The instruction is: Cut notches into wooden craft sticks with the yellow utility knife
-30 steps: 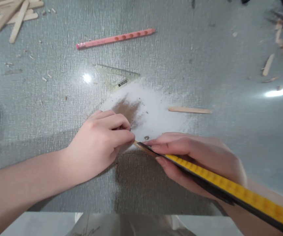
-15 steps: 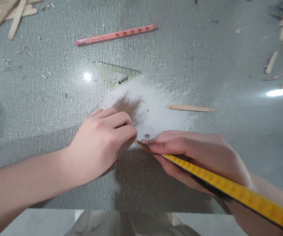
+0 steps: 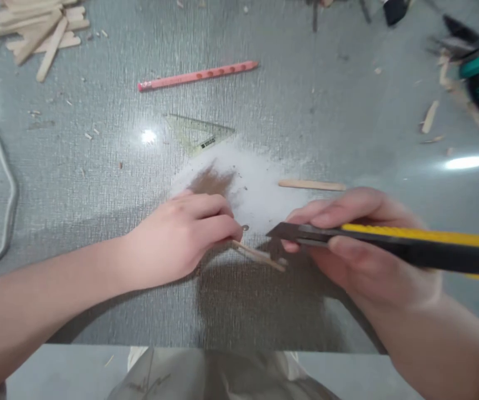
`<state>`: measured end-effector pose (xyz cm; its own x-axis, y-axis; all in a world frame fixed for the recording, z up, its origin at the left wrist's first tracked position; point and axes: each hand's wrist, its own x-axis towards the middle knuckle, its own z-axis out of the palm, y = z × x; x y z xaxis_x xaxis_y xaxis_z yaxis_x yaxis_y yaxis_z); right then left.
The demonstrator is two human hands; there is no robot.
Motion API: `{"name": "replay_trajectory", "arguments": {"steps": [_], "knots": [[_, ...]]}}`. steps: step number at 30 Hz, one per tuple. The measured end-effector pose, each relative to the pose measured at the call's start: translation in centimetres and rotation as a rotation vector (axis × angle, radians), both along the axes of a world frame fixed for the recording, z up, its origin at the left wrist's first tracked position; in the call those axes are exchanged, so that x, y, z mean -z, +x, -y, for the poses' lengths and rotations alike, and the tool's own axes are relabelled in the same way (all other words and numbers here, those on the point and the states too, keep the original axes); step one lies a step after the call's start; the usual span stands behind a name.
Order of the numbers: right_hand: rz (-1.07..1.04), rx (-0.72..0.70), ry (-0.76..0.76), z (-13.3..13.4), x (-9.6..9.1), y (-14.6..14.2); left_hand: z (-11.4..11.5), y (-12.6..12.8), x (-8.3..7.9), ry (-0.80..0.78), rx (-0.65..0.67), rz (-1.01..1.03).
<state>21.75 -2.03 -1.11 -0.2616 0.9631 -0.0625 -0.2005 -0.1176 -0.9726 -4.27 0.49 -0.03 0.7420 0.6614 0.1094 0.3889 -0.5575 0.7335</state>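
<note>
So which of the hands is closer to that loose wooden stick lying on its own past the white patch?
Right. The right hand, gripping the yellow utility knife, sits just below the loose craft stick. The left hand is farther off, pinning another stick.

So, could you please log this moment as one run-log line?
left hand: pinning thin wooden stick | right hand: gripping yellow-and-black utility knife above stick | surface: grey textured mat
</note>
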Motion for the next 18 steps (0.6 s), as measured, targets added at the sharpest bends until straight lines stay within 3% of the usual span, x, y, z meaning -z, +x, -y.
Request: {"name": "replay_trajectory", "arguments": {"steps": [6, 9, 18], "knots": [[-0.275, -0.078, -0.154, -0.6, -1.0, -1.1, 1.1, 0.8, -2.0, -0.658, -0.134, 0.349], [-0.332, -0.063, -0.135, -0.2, -1.6, -1.2, 2.4, 1.8, -3.1, -0.866, -0.229, 0.503], [-0.400, 0.004, -0.022, 1.0, -2.5, 0.0, 5.9, 6.0, -5.1, -0.864, -0.256, 0.688]]}}
